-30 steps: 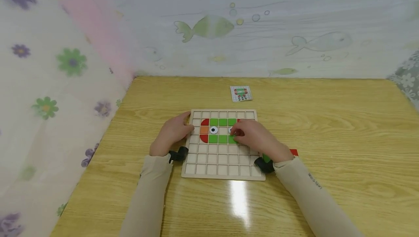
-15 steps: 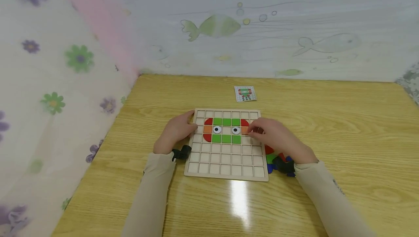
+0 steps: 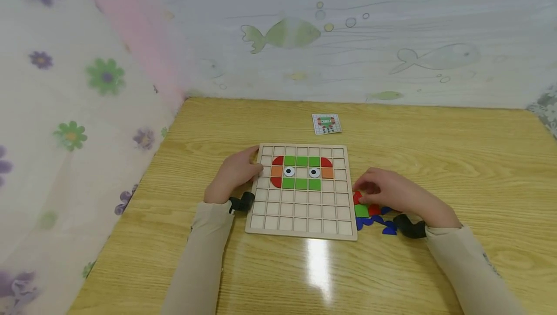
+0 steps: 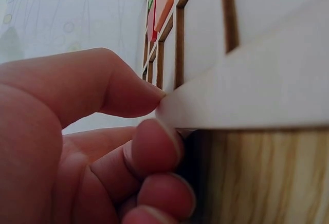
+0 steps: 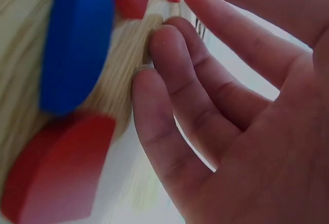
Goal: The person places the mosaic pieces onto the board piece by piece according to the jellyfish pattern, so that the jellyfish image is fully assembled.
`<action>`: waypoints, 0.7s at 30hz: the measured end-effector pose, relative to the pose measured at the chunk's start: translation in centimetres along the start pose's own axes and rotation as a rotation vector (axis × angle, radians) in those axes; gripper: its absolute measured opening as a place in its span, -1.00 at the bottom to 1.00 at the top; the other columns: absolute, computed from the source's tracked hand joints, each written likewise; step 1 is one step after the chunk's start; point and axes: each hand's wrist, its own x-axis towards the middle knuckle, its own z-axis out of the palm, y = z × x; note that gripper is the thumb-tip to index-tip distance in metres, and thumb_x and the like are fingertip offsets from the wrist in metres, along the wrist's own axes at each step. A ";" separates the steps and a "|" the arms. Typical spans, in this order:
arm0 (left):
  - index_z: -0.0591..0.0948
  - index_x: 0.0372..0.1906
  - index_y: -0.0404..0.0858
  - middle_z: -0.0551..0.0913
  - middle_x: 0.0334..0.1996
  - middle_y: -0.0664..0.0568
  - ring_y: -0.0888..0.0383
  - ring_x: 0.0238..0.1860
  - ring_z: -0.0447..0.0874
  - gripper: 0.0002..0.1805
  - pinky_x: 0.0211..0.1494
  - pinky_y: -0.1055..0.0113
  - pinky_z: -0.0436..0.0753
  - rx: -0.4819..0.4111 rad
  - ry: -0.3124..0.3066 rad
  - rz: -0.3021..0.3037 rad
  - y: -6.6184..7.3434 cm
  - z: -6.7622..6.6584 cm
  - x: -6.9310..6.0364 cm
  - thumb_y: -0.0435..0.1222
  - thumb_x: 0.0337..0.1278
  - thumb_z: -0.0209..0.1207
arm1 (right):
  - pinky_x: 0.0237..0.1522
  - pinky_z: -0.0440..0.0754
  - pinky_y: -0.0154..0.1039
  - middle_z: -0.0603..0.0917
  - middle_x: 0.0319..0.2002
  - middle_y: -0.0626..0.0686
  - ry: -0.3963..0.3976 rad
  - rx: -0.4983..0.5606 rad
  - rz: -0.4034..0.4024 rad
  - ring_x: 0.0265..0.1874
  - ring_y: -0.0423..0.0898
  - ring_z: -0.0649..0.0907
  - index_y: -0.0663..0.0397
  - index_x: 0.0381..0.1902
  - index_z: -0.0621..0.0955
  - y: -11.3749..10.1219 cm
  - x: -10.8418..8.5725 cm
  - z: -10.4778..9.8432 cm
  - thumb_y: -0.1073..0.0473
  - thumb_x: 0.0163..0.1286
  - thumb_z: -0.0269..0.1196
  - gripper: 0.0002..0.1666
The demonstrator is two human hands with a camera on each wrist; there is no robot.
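The left hand grips the left edge of the wooden grid board; in the left wrist view its thumb lies on the board's rim, fingers curled beside it. Set in the board are green squares, two eye discs, red curved corners and orange squares. The right hand is over loose pieces at the board's right, thumb and fingers around a red piece. In the right wrist view its fingers are loosely bent beside blue and red pieces; no firm hold shows.
A small picture card lies behind the board. Loose green and blue pieces lie close to the board's right edge. Painted walls stand behind and to the left of the wooden table.
The right hand has moved right, off the board and down to the loose pieces. The orange square and upper red corner on the right now show fully. The left hand keeps its grip.
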 end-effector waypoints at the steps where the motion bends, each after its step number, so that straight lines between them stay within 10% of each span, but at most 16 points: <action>1: 0.12 0.36 -0.03 0.51 -0.75 0.07 0.16 -0.74 0.39 -0.31 -0.50 0.28 0.38 -0.002 0.001 -0.001 0.0 0.0 0.0 -0.16 0.05 0.00 | -0.23 0.44 -0.22 0.51 -0.26 -0.15 -0.007 -0.004 -0.007 -0.33 -0.19 0.47 -0.08 -0.16 0.60 0.1 -0.1 0.0 0.07 0.15 0.25 -0.73; 21: 0.10 0.37 -0.03 0.52 -0.74 0.06 0.15 -0.73 0.39 -0.29 -0.54 0.29 0.38 -0.025 -0.013 0.003 -0.3 0.2 0.4 -0.16 0.05 0.01 | -0.30 0.46 -0.23 0.54 -0.34 -0.15 0.118 0.031 0.014 -0.37 -0.18 0.49 -0.13 -0.28 0.54 0.4 0.2 0.2 0.10 0.21 0.20 -0.90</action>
